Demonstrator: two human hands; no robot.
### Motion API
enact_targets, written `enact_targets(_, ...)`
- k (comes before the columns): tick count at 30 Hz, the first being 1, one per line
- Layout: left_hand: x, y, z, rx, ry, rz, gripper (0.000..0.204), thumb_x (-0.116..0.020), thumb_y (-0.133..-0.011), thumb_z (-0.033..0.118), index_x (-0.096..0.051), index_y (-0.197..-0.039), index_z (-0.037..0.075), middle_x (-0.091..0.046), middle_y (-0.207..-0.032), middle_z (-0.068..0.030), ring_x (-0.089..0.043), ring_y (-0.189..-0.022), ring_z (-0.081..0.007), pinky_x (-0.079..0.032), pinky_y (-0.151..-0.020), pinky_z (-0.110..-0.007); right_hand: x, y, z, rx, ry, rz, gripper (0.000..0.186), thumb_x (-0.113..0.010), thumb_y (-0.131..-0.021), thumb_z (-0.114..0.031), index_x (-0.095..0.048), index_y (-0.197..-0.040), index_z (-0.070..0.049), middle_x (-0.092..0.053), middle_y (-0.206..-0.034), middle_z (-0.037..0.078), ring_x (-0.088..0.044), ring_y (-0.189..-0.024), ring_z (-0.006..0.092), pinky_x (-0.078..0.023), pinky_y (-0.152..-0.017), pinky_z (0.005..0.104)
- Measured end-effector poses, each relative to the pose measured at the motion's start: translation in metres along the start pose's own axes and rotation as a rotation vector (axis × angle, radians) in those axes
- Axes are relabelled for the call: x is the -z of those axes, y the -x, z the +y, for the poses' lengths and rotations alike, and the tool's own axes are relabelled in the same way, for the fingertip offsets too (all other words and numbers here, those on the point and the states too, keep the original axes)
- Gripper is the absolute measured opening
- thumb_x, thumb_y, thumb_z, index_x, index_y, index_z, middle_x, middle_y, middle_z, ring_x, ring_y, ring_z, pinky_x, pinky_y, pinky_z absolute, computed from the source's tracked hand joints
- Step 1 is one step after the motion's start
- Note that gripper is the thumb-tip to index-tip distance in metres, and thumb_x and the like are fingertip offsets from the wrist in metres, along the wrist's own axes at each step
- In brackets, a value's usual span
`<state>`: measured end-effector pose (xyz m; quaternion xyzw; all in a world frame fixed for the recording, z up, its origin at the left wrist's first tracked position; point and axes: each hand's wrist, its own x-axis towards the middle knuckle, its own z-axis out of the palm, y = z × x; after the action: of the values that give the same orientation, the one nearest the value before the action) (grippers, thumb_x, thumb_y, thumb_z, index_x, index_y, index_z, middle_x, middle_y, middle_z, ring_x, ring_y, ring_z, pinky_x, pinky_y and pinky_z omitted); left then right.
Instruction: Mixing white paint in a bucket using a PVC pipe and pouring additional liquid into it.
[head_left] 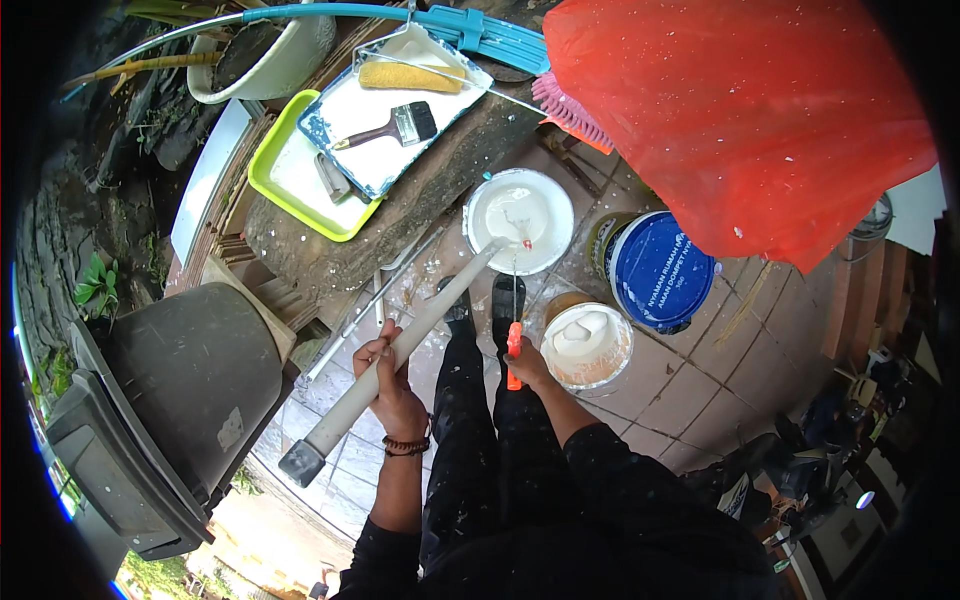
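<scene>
Presently, the left hand (393,388) holds a long, pale pipe (440,310) aslant, its grip wrapped around the shaft below the middle. The pipe's lower end carries a dark cap (301,463); its upper end reaches the near rim of a white basin (566,222), though whether it touches cannot be told. The right hand (531,366) has its grip closed on the orange handle (515,350) of a thin-shafted tool, whose shaft points to the same basin; its tip is too small to make out. White paint (505,208) lies in the basin, with a small red spot on the near side. The basin stands on a tiled floor (690,400), just beyond the person's feet. To its right are an open bucket (603,373) of thick white matter and a bucket with a blue lid (645,275). Beyond, to the left, a blue-edged tray (318,130) bears a brush (407,125) and a yellow roller (410,77), and overlaps a green tray (270,190).
</scene>
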<state>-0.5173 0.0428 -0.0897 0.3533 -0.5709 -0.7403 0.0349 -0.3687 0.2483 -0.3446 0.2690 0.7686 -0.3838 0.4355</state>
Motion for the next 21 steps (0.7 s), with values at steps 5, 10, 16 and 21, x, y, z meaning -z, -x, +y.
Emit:
enact_targets(5,0.007,0.003,-0.01,-0.003,0.011,-0.063,0.019,-0.06,-0.105,0.014,-0.055,-0.123,0.007,-0.061,-0.147,-0.0268,-0.062,-0.134,-0.0363,-0.051,-0.116,-0.045,-0.022,-0.03,0.043,-0.071,-0.153,0.093,0.059,-0.076,-0.092,-0.02,-0.05,-0.141,0.0,-0.072,-0.114,0.022,-0.076,-0.097,0.0353,-0.061,-0.083,0.0466)
enact_targets(10,0.056,0.0,-0.017,-0.022,-0.007,-0.064,0.021,-0.06,-0.103,0.01,-0.055,-0.122,0.005,-0.063,-0.143,-0.0272,-0.06,-0.136,-0.0332,-0.044,-0.121,-0.046,-0.02,-0.008,-0.016,-0.15,-0.365,-0.062,0.044,-0.075,-0.094,-0.012,-0.054,-0.13,0.001,-0.071,-0.094,0.013,-0.074,-0.072,0.0248,-0.062,-0.062,0.0421)
enact_targets(16,0.096,-0.003,-0.038,0.042,-0.285,-0.187,0.023,-0.067,-0.103,0.014,-0.06,-0.123,0.004,-0.063,-0.144,-0.0216,-0.058,-0.135,-0.0275,-0.043,-0.118,-0.043,-0.026,-0.001,-0.027,-0.068,-0.558,0.017,0.038,-0.078,-0.093,-0.017,-0.056,-0.12,-0.001,-0.071,-0.089,0.013,-0.072,-0.071,0.0254,-0.061,-0.061,0.0442)
enact_targets(21,0.137,-0.002,-0.049,0.3,-0.217,-0.008,0.042,-0.075,-0.102,0.027,-0.058,-0.136,0.008,-0.066,-0.141,-0.011,-0.062,-0.131,-0.0235,-0.051,-0.107,-0.041,-0.045,-0.002,-0.045,-0.215,-0.794,-0.015,0.036,-0.078,-0.097,-0.02,-0.055,-0.12,-0.005,-0.066,-0.086,0.007,-0.07,-0.069,0.0218,-0.061,-0.056,0.0398)
